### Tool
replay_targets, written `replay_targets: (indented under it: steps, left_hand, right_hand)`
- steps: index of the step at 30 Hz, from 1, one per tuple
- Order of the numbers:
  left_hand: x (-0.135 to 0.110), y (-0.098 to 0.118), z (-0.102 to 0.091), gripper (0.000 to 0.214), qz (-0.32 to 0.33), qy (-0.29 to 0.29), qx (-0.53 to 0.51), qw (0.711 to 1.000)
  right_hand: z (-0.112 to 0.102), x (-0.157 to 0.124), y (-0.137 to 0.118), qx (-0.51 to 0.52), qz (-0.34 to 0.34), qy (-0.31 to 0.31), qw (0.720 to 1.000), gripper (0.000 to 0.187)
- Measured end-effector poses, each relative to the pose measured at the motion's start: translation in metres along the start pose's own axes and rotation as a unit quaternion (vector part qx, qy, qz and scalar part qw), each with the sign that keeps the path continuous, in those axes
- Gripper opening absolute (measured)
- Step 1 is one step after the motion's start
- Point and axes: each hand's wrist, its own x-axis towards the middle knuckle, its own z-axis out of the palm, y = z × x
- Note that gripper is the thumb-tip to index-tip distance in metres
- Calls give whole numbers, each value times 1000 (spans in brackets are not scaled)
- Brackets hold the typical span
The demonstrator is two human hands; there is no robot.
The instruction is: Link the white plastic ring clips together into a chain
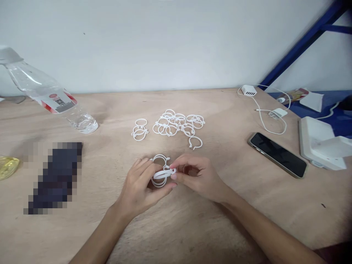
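My left hand (141,183) and my right hand (199,175) meet at the middle of the wooden table (192,227), both pinching a white plastic ring (164,173). More white rings of the same linked set (160,158) show above and below my fingers. A pile of several loose white rings (178,124) lies farther back. A small cluster of rings (140,130) sits left of that pile, and a single open ring (195,142) lies just right of centre.
A clear water bottle (49,96) stands tilted at the back left. A blurred dark object (56,176) and a yellow item (7,167) lie at left. At right are a black phone (277,154), white chargers with cables (271,113) and a white box (320,143).
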Motion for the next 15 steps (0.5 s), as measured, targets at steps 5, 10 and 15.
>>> replay_targets:
  steps: [5, 10, 15]
  left_hand:
    - [-1, -1, -4, 32, -54, -10, -62, 997]
    - [0, 0, -4, 41, -26, -74, -81, 994]
    - [-1, -1, 0, 37, 4, -101, -53, 993]
  right_hand:
    - [0, 1, -1, 15, -32, 0, 999, 5]
    - [5, 0, 0, 43, -25, 3, 999, 5]
    - [12, -1, 4, 33, 9, 9, 999, 6]
